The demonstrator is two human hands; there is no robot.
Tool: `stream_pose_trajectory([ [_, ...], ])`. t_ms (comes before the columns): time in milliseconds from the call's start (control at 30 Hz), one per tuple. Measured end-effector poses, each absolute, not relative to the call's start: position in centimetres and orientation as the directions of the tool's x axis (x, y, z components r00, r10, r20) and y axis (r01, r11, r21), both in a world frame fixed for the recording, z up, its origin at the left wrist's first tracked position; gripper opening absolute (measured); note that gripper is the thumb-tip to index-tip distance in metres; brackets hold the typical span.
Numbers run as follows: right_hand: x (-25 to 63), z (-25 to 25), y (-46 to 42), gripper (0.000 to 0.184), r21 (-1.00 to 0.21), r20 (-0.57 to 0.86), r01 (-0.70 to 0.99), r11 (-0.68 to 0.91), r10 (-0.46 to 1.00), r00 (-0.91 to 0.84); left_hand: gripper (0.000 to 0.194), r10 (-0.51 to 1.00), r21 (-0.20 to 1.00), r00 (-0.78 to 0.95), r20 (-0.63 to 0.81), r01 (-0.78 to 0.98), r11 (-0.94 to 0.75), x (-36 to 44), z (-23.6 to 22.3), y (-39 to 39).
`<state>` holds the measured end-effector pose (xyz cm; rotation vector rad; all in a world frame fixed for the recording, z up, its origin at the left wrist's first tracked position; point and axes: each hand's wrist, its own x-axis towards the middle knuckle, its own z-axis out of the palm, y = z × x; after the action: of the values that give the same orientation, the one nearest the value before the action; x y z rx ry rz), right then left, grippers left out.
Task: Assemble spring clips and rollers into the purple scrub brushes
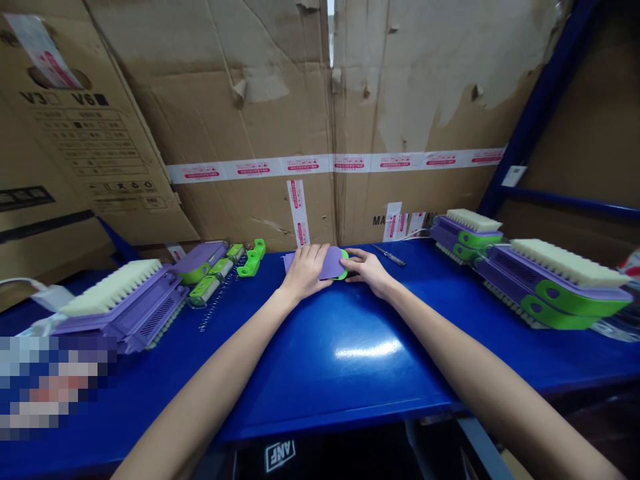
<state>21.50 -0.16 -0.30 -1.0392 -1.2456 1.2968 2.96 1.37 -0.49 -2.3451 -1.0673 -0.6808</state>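
A flat purple plastic casing with a rounded green end piece lies near the back of the blue table. My left hand is wrapped over the casing's left part, fingers across its top and thumb along the near edge. My right hand pinches the green end piece from the right, with the fingertips at its rim. The casing's underside is hidden. Left of my hands lie loose green clips, a row of green-and-metal blocks and several thin springs. A screwdriver rests behind my right hand.
Purple parts with a cream bristle block are stacked at the left, beside a purple-and-green casing. Purple-and-green brush units stand at the right. Cardboard walls the back; a blue post rises on the right.
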Motion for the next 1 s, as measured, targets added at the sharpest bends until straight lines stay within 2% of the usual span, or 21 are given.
stream_pose_trajectory([
  [167, 21.18, -0.40, -0.16, 0.052, -0.994, 0.077, -0.089, 0.067, 0.990, -0.117, 0.067, 0.515, -0.222, 0.559, 0.650, 0.788, -0.575, 2.24, -0.77, 1.01],
  [433, 20.84, -1.12, 0.40, 0.059, -0.963, 0.242, -0.140, 0.229, 0.966, -0.087, 0.062, 0.507, -0.231, 0.525, 0.684, 0.814, -0.532, 2.07, -1.28, 1.02],
  [667, 21.01, -1.05, 0.23, 0.063, -0.965, 0.250, -0.110, 0.239, 0.963, -0.102, 0.063, 0.539, -0.197, 0.519, 0.663, 0.816, -0.543, 2.14, -0.99, 0.70],
  [1000, 20.85, -0.92, 0.00, 0.063, -0.960, 0.235, -0.180, 0.214, 0.966, -0.107, 0.063, 0.530, -0.129, 0.509, 0.679, 0.792, -0.596, 1.98, -0.65, 0.50],
])
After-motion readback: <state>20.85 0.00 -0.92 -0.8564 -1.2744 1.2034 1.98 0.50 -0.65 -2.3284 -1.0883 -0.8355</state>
